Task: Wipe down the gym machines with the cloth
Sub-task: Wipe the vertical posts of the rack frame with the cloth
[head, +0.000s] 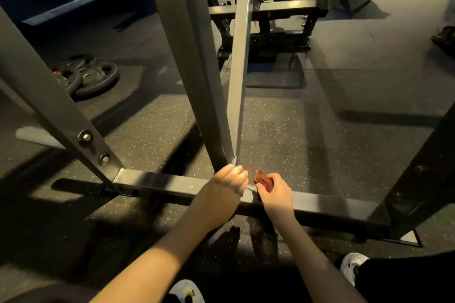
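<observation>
Cloth [264, 181] is held bunched in the right hand [275, 194], just above the low crossbar [160, 183]. A stretched edge seems pinched by the left hand [227, 186] at the foot of the upright [236, 106]. Regripping is judged under way. Next, it needs spreading and pressing onto the bar.

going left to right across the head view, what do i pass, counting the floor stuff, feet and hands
weight plates → left shoe → left hand → right hand, gripping the red-brown cloth → right shoe
</observation>
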Demonstrator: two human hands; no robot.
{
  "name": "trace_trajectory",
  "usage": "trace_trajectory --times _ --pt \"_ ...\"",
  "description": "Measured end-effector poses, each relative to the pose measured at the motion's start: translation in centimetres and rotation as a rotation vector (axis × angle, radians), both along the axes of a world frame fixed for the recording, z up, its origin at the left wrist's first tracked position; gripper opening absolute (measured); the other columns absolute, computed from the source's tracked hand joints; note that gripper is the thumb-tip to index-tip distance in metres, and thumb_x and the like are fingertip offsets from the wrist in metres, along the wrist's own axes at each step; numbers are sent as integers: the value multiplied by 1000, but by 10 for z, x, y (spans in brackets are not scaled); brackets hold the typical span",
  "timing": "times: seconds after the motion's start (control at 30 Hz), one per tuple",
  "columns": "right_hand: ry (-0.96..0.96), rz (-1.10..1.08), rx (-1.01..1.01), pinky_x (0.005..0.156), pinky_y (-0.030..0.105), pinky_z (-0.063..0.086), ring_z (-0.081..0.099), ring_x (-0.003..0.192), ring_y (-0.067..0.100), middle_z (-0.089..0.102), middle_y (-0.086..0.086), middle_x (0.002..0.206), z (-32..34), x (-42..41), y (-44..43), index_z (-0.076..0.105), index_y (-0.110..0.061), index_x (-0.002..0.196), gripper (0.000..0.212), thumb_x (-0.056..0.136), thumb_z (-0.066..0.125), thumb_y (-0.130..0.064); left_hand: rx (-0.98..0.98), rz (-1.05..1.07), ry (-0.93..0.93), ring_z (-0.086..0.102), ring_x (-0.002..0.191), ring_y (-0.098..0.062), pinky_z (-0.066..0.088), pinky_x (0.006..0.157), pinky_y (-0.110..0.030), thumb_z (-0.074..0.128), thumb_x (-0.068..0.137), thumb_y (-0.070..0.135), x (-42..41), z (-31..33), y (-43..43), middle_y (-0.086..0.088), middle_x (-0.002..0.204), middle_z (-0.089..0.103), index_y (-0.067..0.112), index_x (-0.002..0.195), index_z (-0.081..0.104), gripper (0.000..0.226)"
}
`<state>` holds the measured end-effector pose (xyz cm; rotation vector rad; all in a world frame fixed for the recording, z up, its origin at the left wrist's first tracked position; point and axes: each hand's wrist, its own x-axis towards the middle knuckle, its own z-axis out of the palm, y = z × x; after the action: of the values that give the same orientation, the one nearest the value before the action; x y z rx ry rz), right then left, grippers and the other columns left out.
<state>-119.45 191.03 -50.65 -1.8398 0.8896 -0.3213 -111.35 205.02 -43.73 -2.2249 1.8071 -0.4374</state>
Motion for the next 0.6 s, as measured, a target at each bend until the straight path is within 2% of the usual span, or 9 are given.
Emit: trace_trajectory --times 0.1,0.17,0.23,0.3,0.4,0.43,0.53,0.6 --pt "166 53 -35 83 29 45 60 97 18 64 1 102 -34 -18 -8 60 -17 105 13 93 60 -21 133 152 192 50 131 -23 21 114 -38 71 82 31 -13 -53 -9 -6 141 54 11 134 56 58" --pt "247 82 -55 94 30 45 58 107 16 63 -1 114 -52 -23 -11 60 -17 119 27 94 58 -25 170 228 230 48 133 -22 12 114 -37 72 81 32 -19 -78 -17 -8 142 53 11 137 54 62" --pt "255 67 -123 103 32 42 54 116 16 60 -1 125 -64 -21 -18 56 -18 130 35 96 56 -26 224 277 236 23 147 -27 0 117 -38 55 95 28 -17 -105 -24 -14 158 26 4 150 28 66" --pt "238 80 -222 110 33 34 46 128 20 53 3 138 -77 -15 -26 51 -15 137 40 99 52 -23 297 286 241 0 150 -29 -7 118 -39 40 103 27 -14 -125 -35 -15 162 2 2 153 5 67" --pt "335 260 -452 120 33 11 26 145 23 31 6 156 -102 -10 -21 36 -12 148 49 101 46 -22 300 318 273 -6 150 -31 -12 116 -39 34 105 26 -13 -153 -47 -18 161 -5 1 152 -3 65" --pt "352 306 -548 119 33 10 28 145 25 31 7 156 -113 -12 -17 37 -11 148 51 99 49 -21 293 349 318 -6 150 -30 -11 116 -39 33 105 24 -14 -159 -48 -18 161 -6 1 152 -4 65" --pt "349 349 -702 108 40 30 52 129 28 51 11 142 -132 -18 -17 54 -8 135 57 83 72 -20 263 424 374 -8 150 -29 -8 118 -38 35 104 19 -11 -175 -49 -16 161 -9 3 153 -6 65" --pt "336 366 -717 106 40 37 53 127 28 53 10 141 -136 -15 -27 56 -11 135 56 82 74 -18 250 426 413 -9 149 -28 -12 115 -37 34 104 20 -10 -181 -48 -15 161 -10 4 153 -6 65"
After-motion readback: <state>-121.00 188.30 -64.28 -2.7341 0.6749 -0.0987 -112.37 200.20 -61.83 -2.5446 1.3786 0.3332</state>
